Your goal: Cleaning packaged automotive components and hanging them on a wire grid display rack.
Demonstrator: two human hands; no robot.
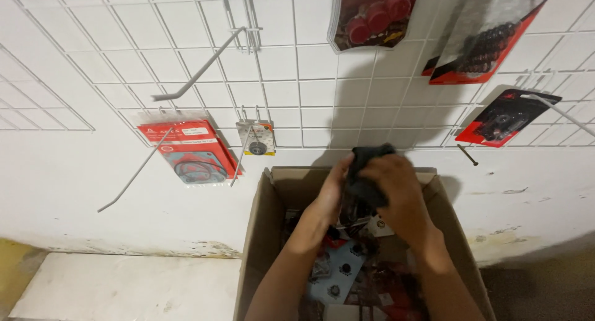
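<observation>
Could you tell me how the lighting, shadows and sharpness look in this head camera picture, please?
Head view: light comes from behind the person, throwing a broad dark shadow on the white wall above the cardboard box; the left hand and right hand are slightly soft around the dark object they hold; wide-angle bending curves the wire grid; the box's inside is dim.

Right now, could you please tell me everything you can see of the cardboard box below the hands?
The cardboard box is plain brown, standing open-topped on the floor against the white wall. Its flaps stand up, the left one leaning outward. Inside lies a loose heap of small packaged parts, some on pale blue cards. Both forearms reach over it; whether they touch it is unclear. Its bottom edge is out of view.
</observation>
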